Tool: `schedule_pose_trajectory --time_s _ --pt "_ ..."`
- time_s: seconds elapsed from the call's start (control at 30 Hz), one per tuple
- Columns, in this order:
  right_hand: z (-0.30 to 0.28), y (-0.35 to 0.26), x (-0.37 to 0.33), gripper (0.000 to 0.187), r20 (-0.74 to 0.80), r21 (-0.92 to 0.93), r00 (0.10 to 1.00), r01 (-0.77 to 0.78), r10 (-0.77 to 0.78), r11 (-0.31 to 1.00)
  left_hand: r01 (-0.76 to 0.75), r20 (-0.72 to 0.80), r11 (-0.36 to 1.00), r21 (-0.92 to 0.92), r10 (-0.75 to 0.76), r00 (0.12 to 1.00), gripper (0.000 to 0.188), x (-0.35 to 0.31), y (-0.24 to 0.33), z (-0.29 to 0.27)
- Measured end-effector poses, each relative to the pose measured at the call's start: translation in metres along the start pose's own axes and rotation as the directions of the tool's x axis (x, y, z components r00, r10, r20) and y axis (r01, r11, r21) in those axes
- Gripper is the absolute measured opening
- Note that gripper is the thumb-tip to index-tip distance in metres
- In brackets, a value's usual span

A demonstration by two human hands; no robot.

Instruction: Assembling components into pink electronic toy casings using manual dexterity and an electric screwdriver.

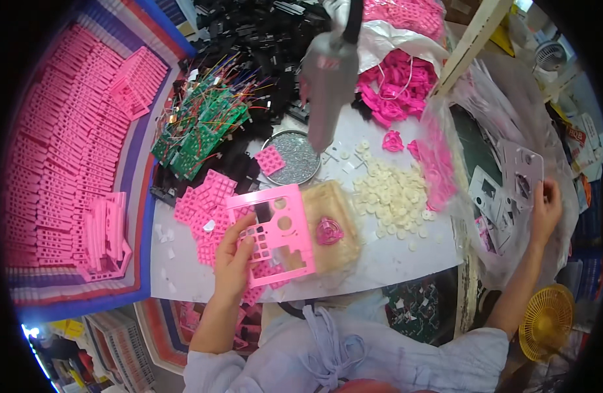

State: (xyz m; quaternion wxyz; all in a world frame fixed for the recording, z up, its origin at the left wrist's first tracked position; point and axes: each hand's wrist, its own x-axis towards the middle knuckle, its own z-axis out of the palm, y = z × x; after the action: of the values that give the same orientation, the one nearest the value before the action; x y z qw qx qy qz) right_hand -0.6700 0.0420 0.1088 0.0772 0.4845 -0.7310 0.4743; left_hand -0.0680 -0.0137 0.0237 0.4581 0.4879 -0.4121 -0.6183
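My left hand [233,262] is closed on a pink plastic casing panel [304,236] with round and square cut-outs, tilted above the bench. Beneath the panel's right side lies a brown, plastic-wrapped pad [344,203] with a small pink round part [329,231] on it. Far to the right, my right hand [547,206] pinches the edge of a thin, pale faceplate [523,167] with cut-outs. Other silvery faceplates [486,191] lie beside it in clear plastic. Pink button pads [206,203] are piled to the left of the panel.
A grey electric screwdriver [329,85] hangs over a round dish of screws [298,157]. White round pieces [393,196] are heaped at the pad's right. Wired green circuit boards [200,134], a bag of pink parts [400,85] and a striped crate [144,275] of pink panels surround the worktop.
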Motion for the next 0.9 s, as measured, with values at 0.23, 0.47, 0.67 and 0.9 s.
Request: schedule_pose_trajectory --time_s 0.23,0.47,0.67,0.9 --pt "0.130 -0.158 -0.140 0.024 0.021 0.559 0.858 0.415 -0.512 0.718 0.090 0.073 0.977 -0.194 -0.077 0.994 0.052 0.004 -0.015 0.031" --pt "0.186 -0.237 -0.192 0.021 0.263 0.690 0.320 0.597 -0.910 0.409 0.128 0.003 0.841 -0.525 -0.149 0.989 0.048 0.005 -0.018 0.045" --pt "0.188 -0.218 -0.170 0.064 0.564 0.601 0.764 -0.119 -0.314 0.790 0.147 -0.001 0.871 -0.468 -0.167 0.986 0.035 0.007 -0.021 0.020" --pt "0.204 -0.215 -0.222 0.090 0.861 0.498 0.488 -0.866 -0.146 0.041 -0.047 -0.174 0.856 -0.515 -0.051 0.983 0.036 0.004 -0.006 0.050"
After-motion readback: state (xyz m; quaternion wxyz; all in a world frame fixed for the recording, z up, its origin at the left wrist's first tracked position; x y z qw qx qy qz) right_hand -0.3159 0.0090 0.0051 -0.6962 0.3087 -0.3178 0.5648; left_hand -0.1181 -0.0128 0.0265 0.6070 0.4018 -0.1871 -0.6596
